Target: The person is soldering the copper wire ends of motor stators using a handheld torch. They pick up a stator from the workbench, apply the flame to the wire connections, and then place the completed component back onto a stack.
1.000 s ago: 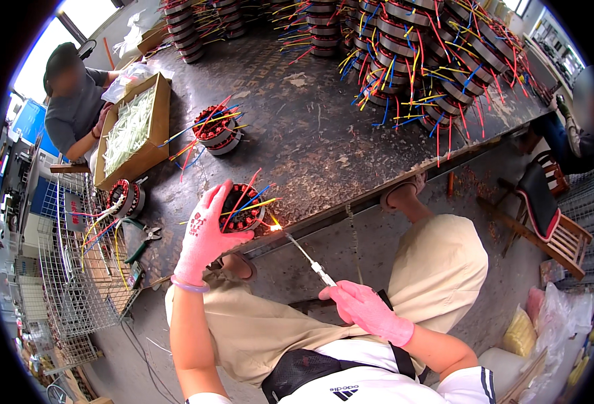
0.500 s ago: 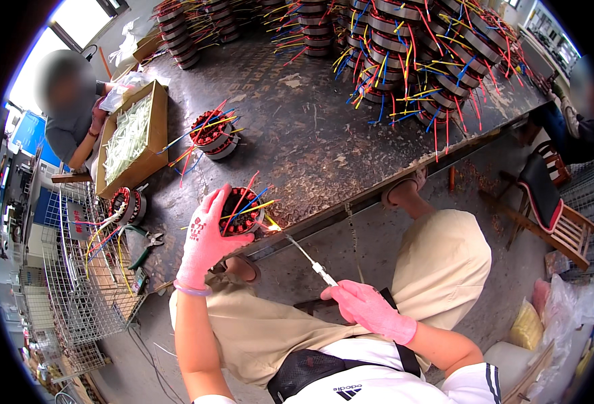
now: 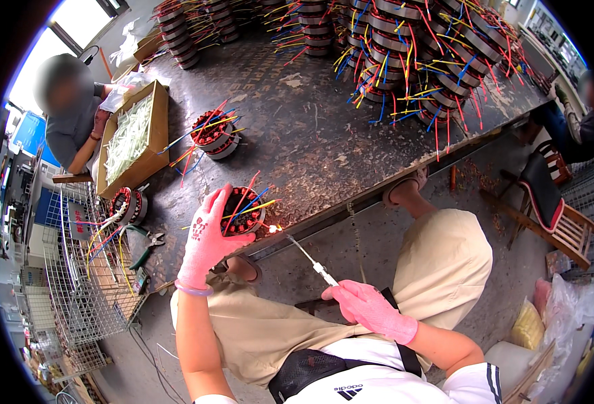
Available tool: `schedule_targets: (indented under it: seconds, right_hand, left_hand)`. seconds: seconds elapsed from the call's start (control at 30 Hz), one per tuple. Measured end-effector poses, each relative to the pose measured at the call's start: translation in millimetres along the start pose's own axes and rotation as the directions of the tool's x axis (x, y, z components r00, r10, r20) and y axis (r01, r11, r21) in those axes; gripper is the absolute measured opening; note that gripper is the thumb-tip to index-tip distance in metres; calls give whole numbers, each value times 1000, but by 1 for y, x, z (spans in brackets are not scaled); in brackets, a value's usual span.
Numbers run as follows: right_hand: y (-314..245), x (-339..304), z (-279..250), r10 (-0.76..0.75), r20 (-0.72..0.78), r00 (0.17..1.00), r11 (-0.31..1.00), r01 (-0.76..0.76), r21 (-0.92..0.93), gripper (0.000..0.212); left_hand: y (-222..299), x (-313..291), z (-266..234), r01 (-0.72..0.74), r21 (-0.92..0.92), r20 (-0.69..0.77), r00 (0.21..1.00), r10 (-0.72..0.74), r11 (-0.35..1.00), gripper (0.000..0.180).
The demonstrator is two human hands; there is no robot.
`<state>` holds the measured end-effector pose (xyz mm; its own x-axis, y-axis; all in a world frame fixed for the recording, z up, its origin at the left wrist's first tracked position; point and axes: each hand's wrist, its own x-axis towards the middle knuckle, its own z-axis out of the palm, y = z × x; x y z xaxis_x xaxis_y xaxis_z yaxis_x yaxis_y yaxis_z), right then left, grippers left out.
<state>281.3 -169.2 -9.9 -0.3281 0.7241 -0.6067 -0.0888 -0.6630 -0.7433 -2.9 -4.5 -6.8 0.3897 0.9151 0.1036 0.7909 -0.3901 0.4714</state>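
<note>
the flame work on the wound stator looks under way rather than finished: a small flame glows beside its right rim, though whether it touches cannot be told. this stator sits at the near edge of the worktop, its coloured leads sticking out. the left hand has its grip spread around the stator's left and near sides; the right hand keeps its grip closed around a slim torch aimed at the rim. a second stator stands apart behind, leads splayed loose; a third stator lies at left near pliers, and many stacked stators stand beyond, leads hanging free.
</note>
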Motion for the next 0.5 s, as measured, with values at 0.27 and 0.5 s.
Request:
schedule_targets:
  seconds: [0.27,0.5]
  right_hand:
    - [-2,1,0,-14,-1,1000,998,14,-64,32]
    - [5,3,-2,-25,1,1000,999,25,-46,31]
  left_hand:
    - [1,0,-1,-5,8,-6,1000,5,1000,99]
    - [3,0,-1,-8,-1,-9,1000,8,1000,99]
